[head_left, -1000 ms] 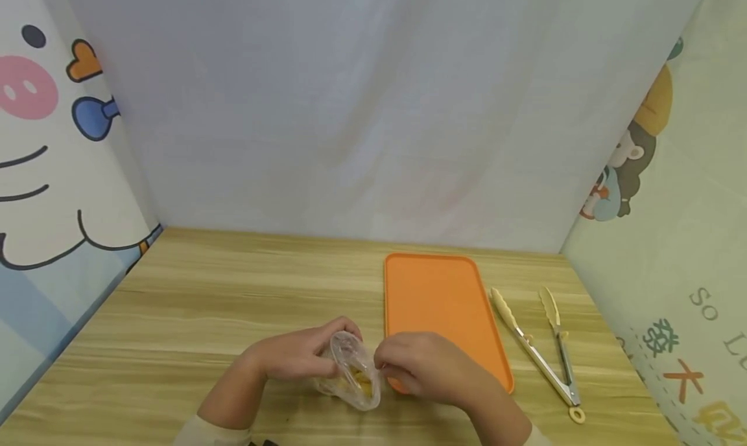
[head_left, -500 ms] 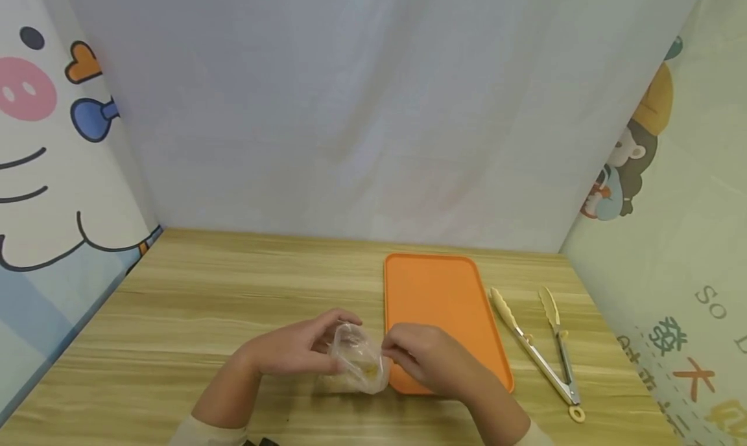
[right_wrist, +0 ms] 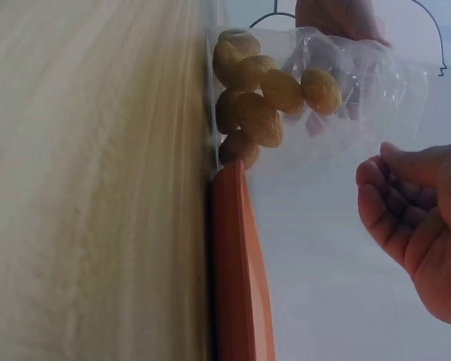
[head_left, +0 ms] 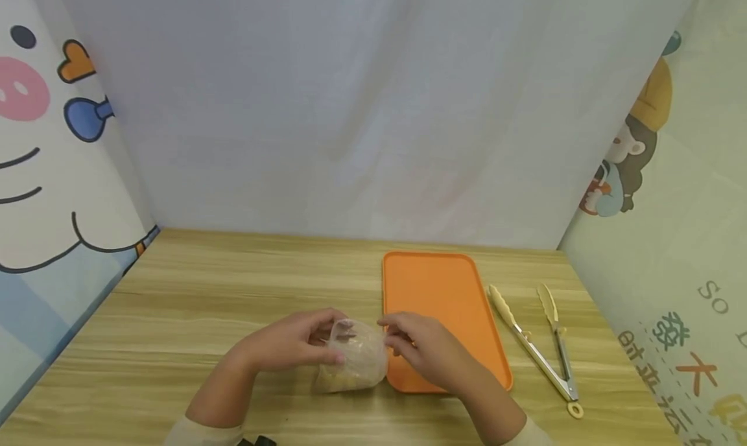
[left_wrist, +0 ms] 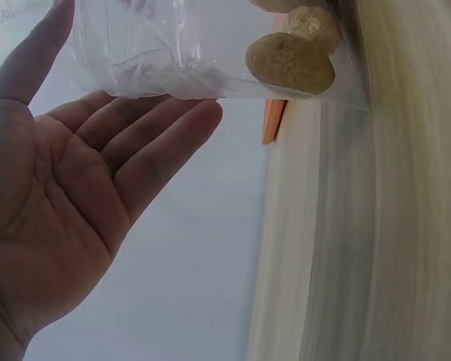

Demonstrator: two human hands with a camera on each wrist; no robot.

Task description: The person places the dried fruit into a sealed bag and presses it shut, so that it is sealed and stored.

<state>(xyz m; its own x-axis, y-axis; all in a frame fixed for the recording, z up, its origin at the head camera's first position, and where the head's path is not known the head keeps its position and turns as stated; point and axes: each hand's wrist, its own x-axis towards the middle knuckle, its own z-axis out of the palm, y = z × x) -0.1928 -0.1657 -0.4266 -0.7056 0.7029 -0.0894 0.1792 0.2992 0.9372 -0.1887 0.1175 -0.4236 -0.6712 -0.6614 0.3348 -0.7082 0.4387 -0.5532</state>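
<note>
A clear plastic bag (head_left: pixel 356 362) stands on the table, its mouth spread and facing up. Several tan-brown, rounded pieces (right_wrist: pixel 259 116) with a rough, wrinkled surface lie in its lower part; I cannot tell their kind. My left hand (head_left: pixel 294 342) is at the bag's left side, thumb on the near side and straight fingers along the far side, as the left wrist view (left_wrist: pixel 68 173) bears out. Beside the bag's right rim is my right hand (head_left: pixel 423 345), its fingers loosely bent; in the right wrist view the thumb is close to the bag's edge.
An orange tray (head_left: pixel 434 290) lies right of the bag, partly under my right hand. Farther right, metal tongs (head_left: pixel 537 355) with cream tips lie spread on the wooden table (head_left: pixel 233 271). Fabric (head_left: pixel 350 109) hangs behind and at both sides. A small black object (head_left: pixel 257 441) shows at the bottom edge.
The bag's mouth has turned from leaning toward me to more upright and stands wider. My right hand has moved slightly up and right, its fingers loosening from the rim.
</note>
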